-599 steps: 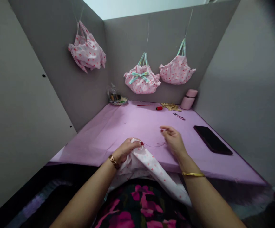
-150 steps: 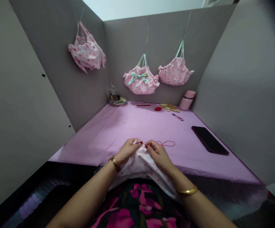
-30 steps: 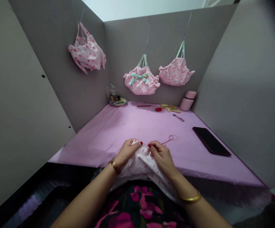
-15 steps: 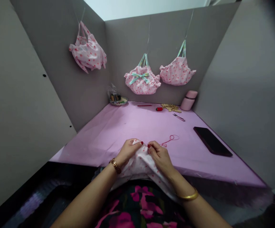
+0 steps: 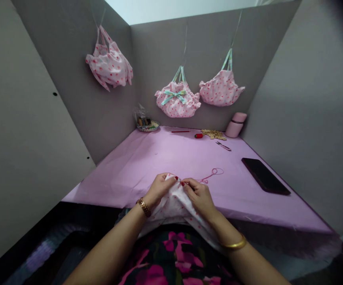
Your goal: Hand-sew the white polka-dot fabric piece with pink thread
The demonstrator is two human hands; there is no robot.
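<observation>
White cloth with pink dots (image 5: pixel 175 204) lies over my lap and rises to the table's front edge. My left hand (image 5: pixel 160 189) pinches its top edge between thumb and fingers. Close beside it on the right, my right hand (image 5: pixel 199 196) is closed in a pinch at the same edge; whatever sits between those fingertips is too small to make out. Red thread (image 5: pixel 214 172) trails in loops over the table, to the right of and beyond my right hand.
The pink-covered table (image 5: pixel 124 170) bears a dark phone (image 5: pixel 264 176), small snips (image 5: pixel 223 146), a red spool (image 5: pixel 198 135), a red pencil-like stick (image 5: pixel 179 131), beige pieces (image 5: pixel 213 134), a pink bottle (image 5: pixel 235 125) and a dish (image 5: pixel 149 127). Dotted cloth items (image 5: pixel 177 101) hang on grey panels.
My right hand's fingertips have moved slightly left, closer to my left thumb at the cloth edge. My left hand is almost unmoved.
</observation>
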